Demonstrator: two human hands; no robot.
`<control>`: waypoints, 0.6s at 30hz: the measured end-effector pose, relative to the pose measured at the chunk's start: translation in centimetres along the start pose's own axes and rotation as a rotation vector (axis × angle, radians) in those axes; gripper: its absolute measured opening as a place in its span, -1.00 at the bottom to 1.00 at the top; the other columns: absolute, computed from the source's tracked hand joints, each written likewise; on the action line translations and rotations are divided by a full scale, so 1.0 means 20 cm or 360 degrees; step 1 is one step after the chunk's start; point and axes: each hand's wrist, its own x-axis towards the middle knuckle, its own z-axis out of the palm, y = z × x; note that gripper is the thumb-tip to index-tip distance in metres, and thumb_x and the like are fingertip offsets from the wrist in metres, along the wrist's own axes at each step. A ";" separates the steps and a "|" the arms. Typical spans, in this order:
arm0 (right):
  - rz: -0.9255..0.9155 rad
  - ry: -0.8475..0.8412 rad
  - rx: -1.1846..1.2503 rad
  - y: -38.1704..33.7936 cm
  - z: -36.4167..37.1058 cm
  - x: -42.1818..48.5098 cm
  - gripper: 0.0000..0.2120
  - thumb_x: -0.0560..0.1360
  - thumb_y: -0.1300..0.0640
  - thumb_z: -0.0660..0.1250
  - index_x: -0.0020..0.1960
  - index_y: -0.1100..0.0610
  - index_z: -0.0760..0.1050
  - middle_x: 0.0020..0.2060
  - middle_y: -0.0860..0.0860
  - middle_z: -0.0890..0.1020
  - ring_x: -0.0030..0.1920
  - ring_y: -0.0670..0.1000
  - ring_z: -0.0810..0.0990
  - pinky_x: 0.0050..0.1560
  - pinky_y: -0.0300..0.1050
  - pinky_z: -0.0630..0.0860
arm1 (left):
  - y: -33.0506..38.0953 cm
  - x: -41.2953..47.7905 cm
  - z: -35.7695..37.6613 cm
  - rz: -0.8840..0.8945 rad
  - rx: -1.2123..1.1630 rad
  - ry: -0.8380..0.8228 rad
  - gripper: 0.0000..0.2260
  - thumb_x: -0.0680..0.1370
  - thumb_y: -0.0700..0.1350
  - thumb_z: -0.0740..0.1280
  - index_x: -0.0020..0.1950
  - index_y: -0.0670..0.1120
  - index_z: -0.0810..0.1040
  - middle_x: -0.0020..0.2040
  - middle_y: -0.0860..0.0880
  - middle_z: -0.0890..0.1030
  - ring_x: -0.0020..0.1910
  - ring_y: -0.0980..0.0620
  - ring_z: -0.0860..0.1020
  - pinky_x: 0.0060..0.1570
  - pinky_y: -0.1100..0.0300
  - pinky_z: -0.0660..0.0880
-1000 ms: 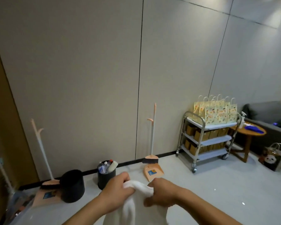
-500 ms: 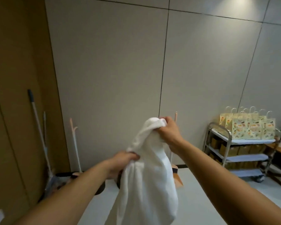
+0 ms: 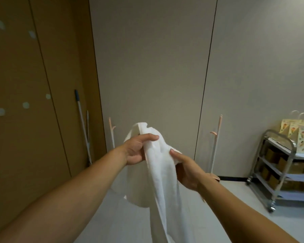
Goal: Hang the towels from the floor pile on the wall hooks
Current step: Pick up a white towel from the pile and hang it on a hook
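Towel: a white, soft cotton towel (image 3: 158, 174) is held up in front of your chest, bunched at the top and trailing down below both hands out of view. Your left hand (image 3: 135, 151) is closed around the upper gather, thumb laid across the front of the cloth; your right hand (image 3: 186, 171), just below and to the right of it, pinches a fold between thumb and fingers, the palm half open. No wall hook can be made out with certainty; pale round spots show on the brown panelled wall (image 3: 25, 120) up and to the left of your left hand, too blurred to identify. Beyond your hands stand a pink-handled broom (image 3: 216, 146) and a second pink handle (image 3: 112, 132); a steel trolley (image 3: 277, 165) stands well to the right of your right hand. To do this step well, work your hands along the top edge until you find a loop or corner, keep the bulk gathered so it clears the floor, and turn toward the hooks before you release either grip.
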 end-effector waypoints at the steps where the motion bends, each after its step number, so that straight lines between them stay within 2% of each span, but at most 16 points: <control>1: -0.0094 0.0106 0.0030 -0.03 0.04 0.01 -0.55 0.48 -0.10 0.36 0.28 0.13 0.53 0.14 0.13 0.66 0.15 0.14 0.63 0.19 0.11 0.53 | -0.04 -0.01 0.00 -0.0031 0.0048 0.0052 -0.74 0.52 -0.25 0.32 0.20 -0.24 0.51 0.12 -0.25 0.60 0.18 -0.21 0.55 0.29 -0.09 0.42; 3: -0.0197 0.0343 0.0061 -0.05 0.11 0.04 -0.65 0.47 0.02 0.41 0.18 0.17 0.56 0.00 0.13 0.71 0.03 0.13 0.69 0.06 0.05 0.61 | -0.11 -0.03 -0.02 -0.0095 0.0178 0.0229 -0.72 0.50 -0.29 0.34 0.21 -0.22 0.51 0.14 -0.22 0.62 0.15 -0.18 0.58 0.22 -0.07 0.48; 6: -0.0222 0.0555 0.0113 -0.06 0.16 0.08 -0.76 0.50 0.04 0.37 0.09 0.15 0.59 -0.06 0.11 0.71 -0.02 0.12 0.68 0.06 0.08 0.60 | -0.17 -0.07 -0.08 -0.0318 0.0485 0.0437 -0.69 0.46 -0.21 0.42 0.17 -0.12 0.49 0.14 -0.20 0.61 0.12 -0.18 0.57 0.03 -0.04 0.56; 9: -0.0281 0.0658 0.0207 -0.09 0.18 0.10 -0.85 0.54 0.06 0.31 0.04 0.10 0.57 -0.20 0.07 0.63 -0.23 0.02 0.60 -0.22 -0.12 0.55 | -0.16 -0.10 -0.16 -0.0424 0.0472 0.0426 -0.68 0.48 -0.16 0.36 0.21 -0.16 0.48 0.12 -0.22 0.61 0.06 -0.19 0.59 -0.18 0.03 0.58; 12: -0.0463 0.0649 0.0338 -0.18 0.16 0.10 -0.86 0.59 0.06 0.26 0.04 0.07 0.56 -0.28 0.03 0.63 -0.37 -0.06 0.61 -0.41 -0.22 0.52 | -0.08 -0.11 -0.23 -0.0156 0.0191 0.0363 -0.74 0.43 -0.14 0.34 0.10 -0.17 0.54 -0.01 -0.23 0.63 -0.02 -0.21 0.60 0.04 -0.09 0.53; 14: -0.0660 0.0687 0.0429 -0.25 0.13 0.09 -0.80 0.59 0.00 0.26 0.05 0.10 0.57 -0.24 0.05 0.65 -0.25 0.00 0.63 -0.28 -0.14 0.59 | -0.02 -0.12 -0.27 0.0034 -0.0128 0.0244 -0.64 0.41 -0.15 0.39 0.18 -0.19 0.56 0.03 -0.24 0.61 0.02 -0.22 0.58 0.18 -0.13 0.47; 16: -0.0746 0.0735 0.0424 -0.27 0.10 0.09 -0.68 0.57 -0.11 0.26 0.11 0.11 0.56 -0.05 0.11 0.66 -0.03 0.10 0.63 0.00 0.02 0.60 | 0.01 -0.14 -0.30 0.0084 -0.0255 0.0053 -0.55 0.41 -0.20 0.42 0.29 -0.20 0.52 0.13 -0.26 0.59 0.11 -0.24 0.56 0.21 -0.14 0.46; 18: -0.0463 0.0682 0.0259 -0.16 0.11 0.10 -0.52 0.50 -0.24 0.29 0.22 0.10 0.52 0.10 0.14 0.64 0.13 0.15 0.61 0.22 0.17 0.52 | -0.02 -0.15 -0.31 0.0006 -0.0125 -0.0026 -0.55 0.44 -0.30 0.36 0.33 -0.24 0.47 0.19 -0.29 0.56 0.16 -0.27 0.55 0.18 -0.15 0.49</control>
